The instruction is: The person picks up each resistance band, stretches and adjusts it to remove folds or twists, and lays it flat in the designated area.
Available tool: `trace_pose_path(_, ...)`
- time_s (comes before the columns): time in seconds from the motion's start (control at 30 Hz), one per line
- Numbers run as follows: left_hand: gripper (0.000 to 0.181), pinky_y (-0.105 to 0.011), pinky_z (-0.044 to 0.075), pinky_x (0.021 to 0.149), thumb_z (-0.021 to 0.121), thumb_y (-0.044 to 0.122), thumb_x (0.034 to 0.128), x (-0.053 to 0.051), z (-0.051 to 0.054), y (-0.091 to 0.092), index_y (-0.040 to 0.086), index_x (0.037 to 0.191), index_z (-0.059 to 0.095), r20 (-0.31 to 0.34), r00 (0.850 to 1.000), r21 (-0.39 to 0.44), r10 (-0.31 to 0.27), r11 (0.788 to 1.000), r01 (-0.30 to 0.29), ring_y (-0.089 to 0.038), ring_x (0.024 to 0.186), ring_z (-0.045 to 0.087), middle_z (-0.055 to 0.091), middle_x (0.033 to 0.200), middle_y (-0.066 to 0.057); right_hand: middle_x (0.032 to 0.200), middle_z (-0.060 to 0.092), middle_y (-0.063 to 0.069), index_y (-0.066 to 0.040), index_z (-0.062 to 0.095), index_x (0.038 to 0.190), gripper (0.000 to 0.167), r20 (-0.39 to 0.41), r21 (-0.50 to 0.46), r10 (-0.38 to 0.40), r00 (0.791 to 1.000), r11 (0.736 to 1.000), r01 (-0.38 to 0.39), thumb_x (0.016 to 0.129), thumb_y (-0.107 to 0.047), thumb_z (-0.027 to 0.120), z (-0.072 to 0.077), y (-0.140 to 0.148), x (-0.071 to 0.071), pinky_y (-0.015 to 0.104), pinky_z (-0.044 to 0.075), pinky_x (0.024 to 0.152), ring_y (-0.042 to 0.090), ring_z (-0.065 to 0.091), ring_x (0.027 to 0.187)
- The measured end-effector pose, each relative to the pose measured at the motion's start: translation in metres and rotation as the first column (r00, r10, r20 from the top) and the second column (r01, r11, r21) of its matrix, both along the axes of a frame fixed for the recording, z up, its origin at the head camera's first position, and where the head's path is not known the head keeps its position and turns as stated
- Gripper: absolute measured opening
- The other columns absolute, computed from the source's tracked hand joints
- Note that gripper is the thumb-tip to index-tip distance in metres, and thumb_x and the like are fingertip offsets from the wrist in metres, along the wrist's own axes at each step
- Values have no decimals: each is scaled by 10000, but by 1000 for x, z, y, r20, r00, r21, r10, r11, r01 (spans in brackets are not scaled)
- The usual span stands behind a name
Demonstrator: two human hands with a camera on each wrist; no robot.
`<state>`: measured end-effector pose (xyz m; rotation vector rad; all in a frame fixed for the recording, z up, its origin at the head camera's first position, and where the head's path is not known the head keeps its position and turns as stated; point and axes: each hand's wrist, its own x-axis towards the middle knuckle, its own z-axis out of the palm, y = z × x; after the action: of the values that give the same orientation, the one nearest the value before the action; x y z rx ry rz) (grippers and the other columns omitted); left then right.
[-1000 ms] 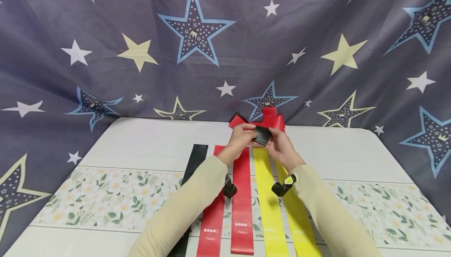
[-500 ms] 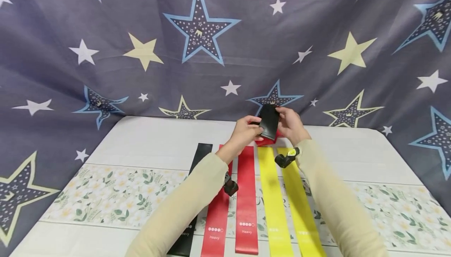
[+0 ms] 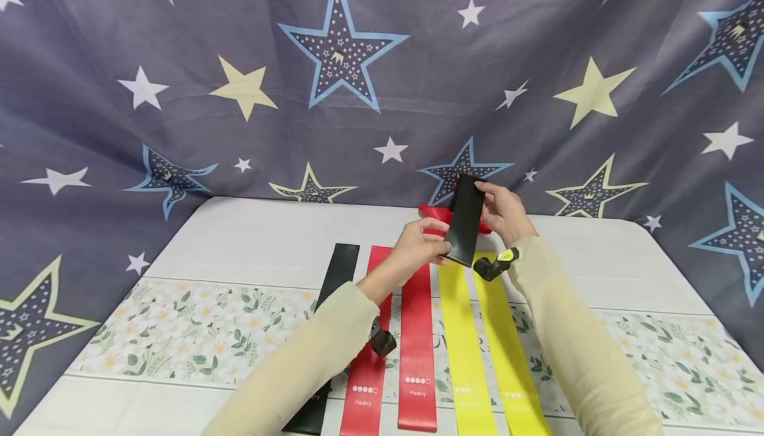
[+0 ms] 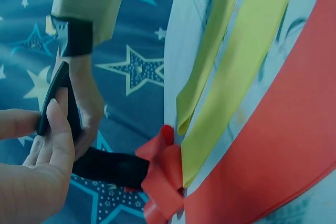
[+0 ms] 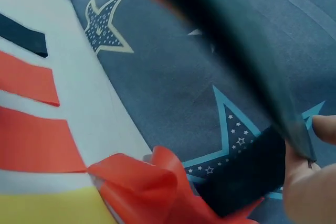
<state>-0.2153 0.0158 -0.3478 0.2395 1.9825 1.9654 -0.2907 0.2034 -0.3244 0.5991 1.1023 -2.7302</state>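
Observation:
Both hands hold a black band [image 3: 465,220] in the air over the table's back edge. My left hand [image 3: 413,248] pinches its lower end between thumb and fingers; my right hand [image 3: 504,210] pinches the upper end. In the left wrist view the left hand [image 4: 44,166] grips the band's folded edge [image 4: 52,98]. In the right wrist view the right hand [image 5: 315,182] pinches the blurred band [image 5: 226,40], with another black length [image 5: 247,174] hanging behind it. A crumpled red band [image 3: 436,212] lies behind the hands, partly hidden by them.
On the white table [image 3: 239,237] several flat bands run toward me: a black one [image 3: 339,267], two red ones [image 3: 365,376] [image 3: 418,343], and two yellow ones [image 3: 468,356] [image 3: 513,350]. A star-patterned curtain [image 3: 382,91] hangs behind the table's back edge.
The black band between my hands has gone from a small folded piece to a longer strip. My right hand has moved up and right, and more recently my left hand has come down slightly.

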Motion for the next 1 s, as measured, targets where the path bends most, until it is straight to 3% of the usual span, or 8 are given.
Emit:
trace_pose_path(0.17,300,-356,583,737,630,9,871,14,-5,-2,17,1162,557,26,999,-27,-37,999,38,-179,729,669,684,1005,-167,971,544,33,-37,437,1160,341,14,-5,-24,1000,1000,24,870,62,588,1,7,1,204,554,676,127,658,708)
trace_pose_path(0.23,295,-365,582,745,639,18,871,19,-8,-4,23,1156,561,30,998,-48,-59,997,60,-243,773,693,694,997,-157,991,530,11,-39,442,1144,332,22,-15,-24,999,1000,25,867,73,585,1,11,1,198,550,695,107,648,734)
trace_pose_path(0.37,293,-358,580,749,639,26,871,26,-16,-10,11,1157,576,42,995,-75,-85,993,88,-369,865,694,704,967,-158,890,585,12,-15,495,1034,245,42,-5,-40,998,999,40,844,96,603,-1,17,3,186,542,677,87,646,734)
trace_pose_path(0.47,300,-340,582,725,635,21,869,29,-21,-18,-11,1162,580,71,993,-82,-91,992,97,-387,875,693,703,952,-159,771,602,15,-8,526,942,173,38,43,-59,998,997,57,837,102,607,-3,20,5,178,532,621,83,638,671)
trace_pose_path(0.63,309,-312,582,678,627,22,867,31,-27,-32,-50,1164,578,72,990,-117,-121,985,129,-306,831,714,703,991,-185,666,624,21,-8,557,850,103,26,116,-55,998,992,52,850,87,595,-5,28,9,179,528,586,87,637,609)
trace_pose_path(0.87,286,-332,585,670,612,18,866,27,-37,-54,-98,1127,606,53,983,-165,-175,969,182,-179,728,705,697,1023,-219,724,666,11,-27,522,992,163,-9,166,-17,1000,986,18,874,76,569,-5,38,17,180,547,660,77,666,678)
trace_pose_path(1.0,277,-326,585,654,593,5,866,22,-40,-65,-119,1113,610,63,980,-177,-187,965,196,-154,697,687,692,1014,-233,711,671,3,-26,537,975,126,-33,238,-6,999,971,13,885,59,558,-8,43,23,180,552,662,67,663,683)
